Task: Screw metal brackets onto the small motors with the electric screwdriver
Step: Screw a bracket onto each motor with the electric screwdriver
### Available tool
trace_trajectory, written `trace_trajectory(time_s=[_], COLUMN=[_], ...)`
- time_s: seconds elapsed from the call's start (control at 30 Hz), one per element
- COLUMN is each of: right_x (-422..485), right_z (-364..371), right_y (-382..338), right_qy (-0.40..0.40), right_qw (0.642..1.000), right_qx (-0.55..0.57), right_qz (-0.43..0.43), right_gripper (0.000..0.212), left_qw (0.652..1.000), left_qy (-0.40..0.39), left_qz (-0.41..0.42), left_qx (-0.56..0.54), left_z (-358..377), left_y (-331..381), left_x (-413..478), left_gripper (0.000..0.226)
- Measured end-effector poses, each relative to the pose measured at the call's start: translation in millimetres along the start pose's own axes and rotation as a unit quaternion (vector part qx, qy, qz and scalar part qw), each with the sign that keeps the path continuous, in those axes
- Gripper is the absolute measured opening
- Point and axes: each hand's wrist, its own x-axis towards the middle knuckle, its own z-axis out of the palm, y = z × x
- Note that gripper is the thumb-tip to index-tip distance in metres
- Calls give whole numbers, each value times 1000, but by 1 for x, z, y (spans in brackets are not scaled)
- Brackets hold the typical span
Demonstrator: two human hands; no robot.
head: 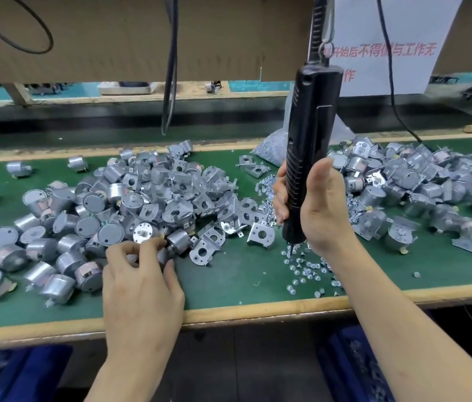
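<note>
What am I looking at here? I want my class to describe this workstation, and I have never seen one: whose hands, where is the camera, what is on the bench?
No machine here: a person works with bare hands, and the single camera sits on their head, looking down. The right hand grips a black electric screwdriver, which hangs from above, its tip down among loose screws. The left hand pinches a small motor at the edge of a pile of motors. Metal brackets lie between the hands on the green bench, and a second heap of motors sits at the right.
</note>
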Motion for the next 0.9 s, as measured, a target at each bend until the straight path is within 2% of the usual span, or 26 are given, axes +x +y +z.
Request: trace_trajectory(time_s=[0.23, 0.43, 0.53, 0.63, 0.77, 0.9], right_x=[-2, -2, -2, -2, -2, -2], right_z=[-4, -1, 0, 0, 2, 3], right_y=[-2, -2, -3, -4, -6, -7], right_qy=[11, 7, 5, 10, 8, 8], right_qw=[1000, 1000, 1000, 1000, 1000, 1000], right_qx=[0, 2, 6, 13, 14, 3], right_qz=[-2, -2, -1, -6, -3, -2], right_gripper=[84, 84, 84, 83, 78, 82], left_qw=[1000, 998, 993, 981, 971, 972], left_qy=[1, 5, -37, -115, -182, -182], left_qz=[-15, 23, 37, 56, 112, 142], left_qx=[-22, -57, -106, -143, -106, -37], left_z=[-7, -24, -27, -27, -26, -28], left_y=[3, 18, 26, 32, 36, 34], left_x=[1, -1, -6, -12, -13, -10], left_gripper=[33, 30, 30, 29, 22, 41])
